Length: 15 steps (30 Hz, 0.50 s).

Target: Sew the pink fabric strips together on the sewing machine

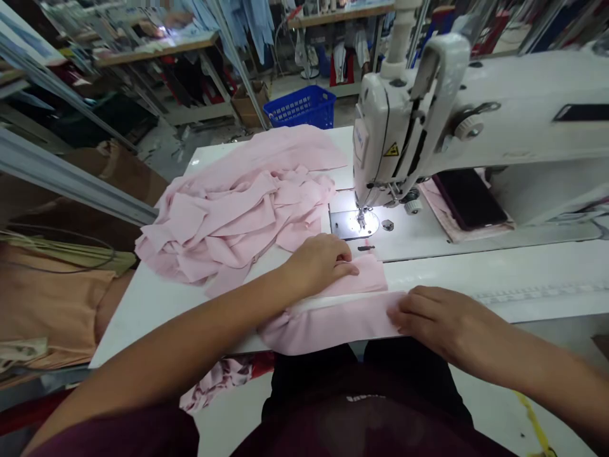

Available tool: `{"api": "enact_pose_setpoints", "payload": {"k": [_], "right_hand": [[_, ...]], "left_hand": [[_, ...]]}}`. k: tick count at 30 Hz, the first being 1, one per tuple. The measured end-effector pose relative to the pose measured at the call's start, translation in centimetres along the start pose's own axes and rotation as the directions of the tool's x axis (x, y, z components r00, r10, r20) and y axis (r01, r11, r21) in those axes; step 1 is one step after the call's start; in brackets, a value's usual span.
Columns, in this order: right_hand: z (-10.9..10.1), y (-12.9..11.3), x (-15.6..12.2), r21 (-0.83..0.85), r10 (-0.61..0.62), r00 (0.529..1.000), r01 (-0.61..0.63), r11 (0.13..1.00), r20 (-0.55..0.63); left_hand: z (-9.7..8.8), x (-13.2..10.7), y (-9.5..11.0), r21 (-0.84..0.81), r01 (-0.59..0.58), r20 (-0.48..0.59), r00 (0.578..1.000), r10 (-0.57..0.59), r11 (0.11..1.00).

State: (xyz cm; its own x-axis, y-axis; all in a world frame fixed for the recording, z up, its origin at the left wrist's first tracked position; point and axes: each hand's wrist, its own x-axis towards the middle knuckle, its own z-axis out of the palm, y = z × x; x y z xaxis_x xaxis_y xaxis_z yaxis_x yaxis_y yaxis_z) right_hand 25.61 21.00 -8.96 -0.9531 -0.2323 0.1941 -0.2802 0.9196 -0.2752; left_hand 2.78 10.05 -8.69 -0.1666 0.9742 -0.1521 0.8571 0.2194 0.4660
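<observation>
The left hand (318, 265) lies on the pink cloth strip (328, 325) with its fingers close together, and the right hand (442, 317) presses the strip's end with narrowly spread fingers. Flat, even pressure suits the strip, which lies on the white table (152, 298) before the sewing machine (409, 120), beside a heap of pink cloth (228, 219).

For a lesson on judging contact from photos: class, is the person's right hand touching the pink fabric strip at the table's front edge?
Touching: the head view shows the right hand lying with its fingers on top of the pink fabric strip, with no gap.
</observation>
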Motion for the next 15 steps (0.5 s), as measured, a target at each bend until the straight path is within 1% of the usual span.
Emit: {"api": "enact_pose_setpoints", "payload": {"k": [2,4,6,9,12,14,15], "right_hand": [[0.0,-0.1,0.0,-0.068,-0.055,0.998,0.053,0.996,-0.021],[0.0,-0.2,0.0,-0.117,-0.081,0.996,0.077,0.99,-0.031],[0.1,-0.3,0.0,-0.113,-0.087,0.996,0.083,0.99,-0.032],[0.3,-0.4,0.2,-0.031,-0.046,0.998,0.045,0.998,-0.032],[-0.1,-0.2,0.3,0.081,0.05,0.999,-0.05,0.995,0.004],[-0.7,-0.2,0.5,0.169,0.102,0.995,-0.104,0.98,0.02],[-1.0,-0.1,0.6,0.209,0.123,0.992,-0.124,0.97,0.014]], "left_hand": [[0.1,0.3,-0.3,-0.051,-0.064,-0.024,0.998,0.063,0.997],[0.1,0.2,-0.6,-0.075,-0.143,-0.059,0.989,0.139,0.987],[0.0,0.0,-0.5,-0.073,-0.18,-0.07,0.982,0.175,0.981],[-0.2,0.0,0.0,-0.013,-0.17,-0.016,0.985,0.17,0.985],[-0.2,0.2,0.3,0.115,-0.176,0.035,0.984,0.173,0.978],[-0.1,0.3,0.1,0.149,-0.218,0.028,0.976,0.216,0.965],[-0.1,0.3,-0.1,0.138,-0.253,0.004,0.967,0.255,0.958]]}}
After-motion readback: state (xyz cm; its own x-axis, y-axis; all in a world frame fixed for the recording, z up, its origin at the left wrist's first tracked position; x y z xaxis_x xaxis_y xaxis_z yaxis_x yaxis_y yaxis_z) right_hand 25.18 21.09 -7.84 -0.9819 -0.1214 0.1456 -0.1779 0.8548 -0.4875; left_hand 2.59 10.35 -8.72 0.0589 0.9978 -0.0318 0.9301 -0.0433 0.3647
